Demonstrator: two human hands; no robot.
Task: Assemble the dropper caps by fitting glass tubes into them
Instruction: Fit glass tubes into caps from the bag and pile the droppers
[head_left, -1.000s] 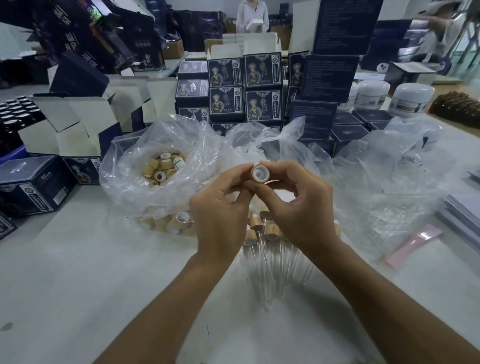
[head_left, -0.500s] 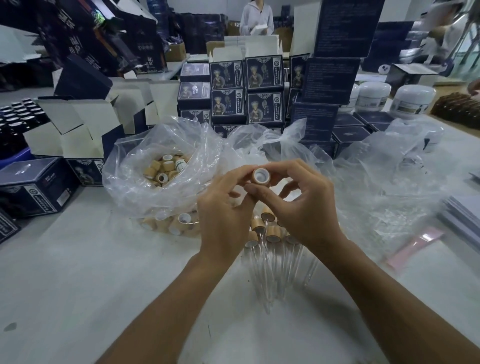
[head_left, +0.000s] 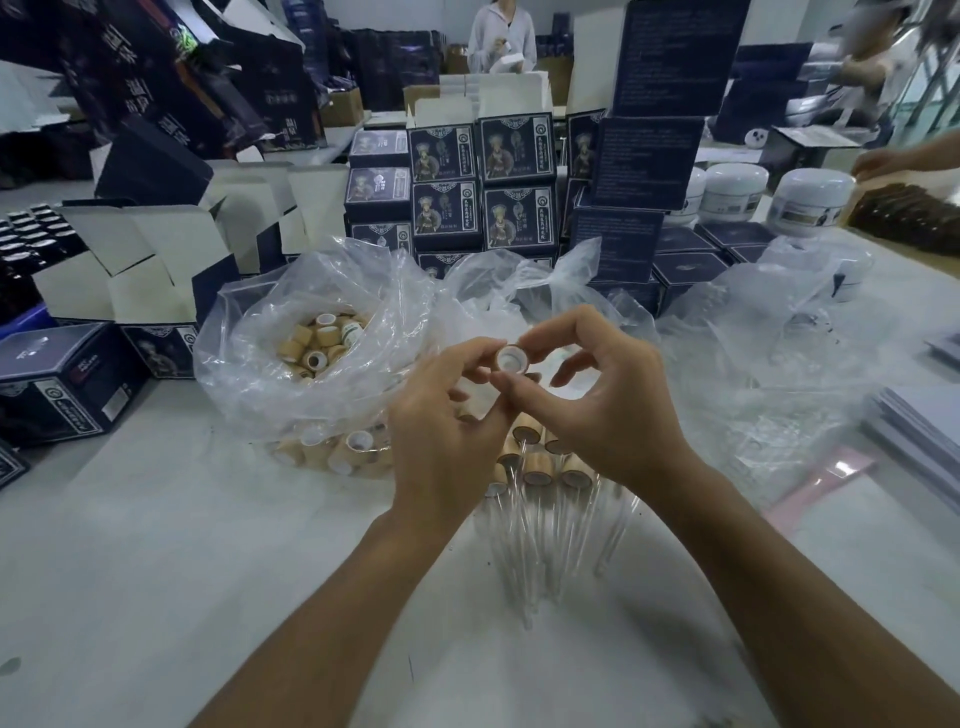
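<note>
Wooden dropper cap with a white inside is pinched between the fingertips of the left hand and the right hand, above the table. Under the hands lie finished caps with glass tubes. A clear plastic bag of loose caps stands just left; dark boxes are stacked behind.
</note>
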